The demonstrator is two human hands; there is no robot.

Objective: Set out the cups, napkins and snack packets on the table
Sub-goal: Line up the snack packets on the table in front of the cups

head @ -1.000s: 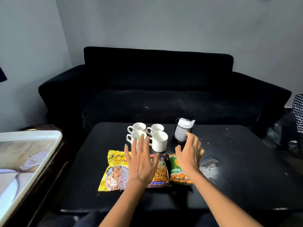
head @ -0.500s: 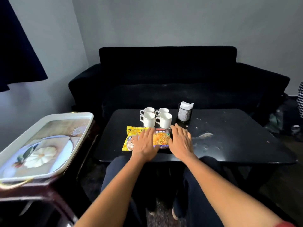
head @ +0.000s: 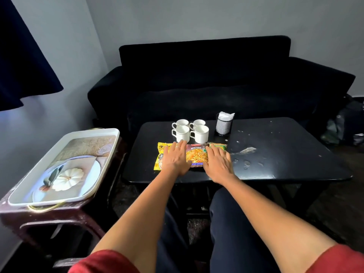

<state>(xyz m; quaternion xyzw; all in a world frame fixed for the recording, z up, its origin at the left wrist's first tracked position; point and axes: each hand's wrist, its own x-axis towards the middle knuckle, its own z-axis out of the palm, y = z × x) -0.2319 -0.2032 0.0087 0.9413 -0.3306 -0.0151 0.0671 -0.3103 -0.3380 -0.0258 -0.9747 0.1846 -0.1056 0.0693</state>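
Several white cups [head: 190, 130] stand in a tight cluster on the black table [head: 285, 154]. To their right a black mesh holder with white napkins [head: 224, 124] stands upright. Three snack packets lie side by side in front of the cups: a yellow one [head: 160, 157], a red "Mixture" one [head: 197, 155] and a green one [head: 219, 147]. My left hand [head: 175, 159] rests flat with straight fingers on the yellow and red packets. My right hand [head: 219, 163] lies flat over the green packet and the red one's right edge.
A white tray [head: 110, 134] with a pumpkin picture sits on a dark red stool [head: 47, 219] left of the table. A black sofa [head: 206, 75] stands behind the table. Pale stains [head: 247, 150] mark the table's right half. My knees are under the front edge.
The view has pulled back and up from the table. Both hands came down from above the packets and now lie flat on them. Cups, napkin holder and packets have kept their places.
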